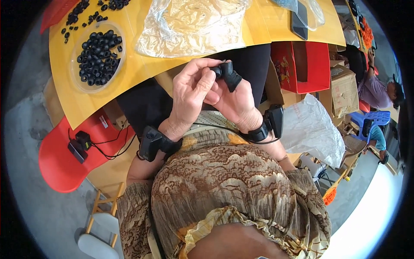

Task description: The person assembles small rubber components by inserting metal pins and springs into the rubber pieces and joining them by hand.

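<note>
My left hand (192, 88) and my right hand (235, 103) meet close to my chest, just below the edge of the yellow table (142, 69). Together they pinch small black rubber parts (228, 74); the left fingers press on one end, the right fingers hold the other. Each wrist wears a black device on a strap. A clear round dish (98, 56) full of several black rubber rings stands on the table to the left, with more loose rings (84, 15) scattered beyond it.
A crumpled clear plastic bag (194, 26) lies on the table ahead. A phone (299, 21) rests at the table's right. A red stool (64, 159) with a small black box and cable is at left. Red and brown boxes (319, 69) and seated people are at right.
</note>
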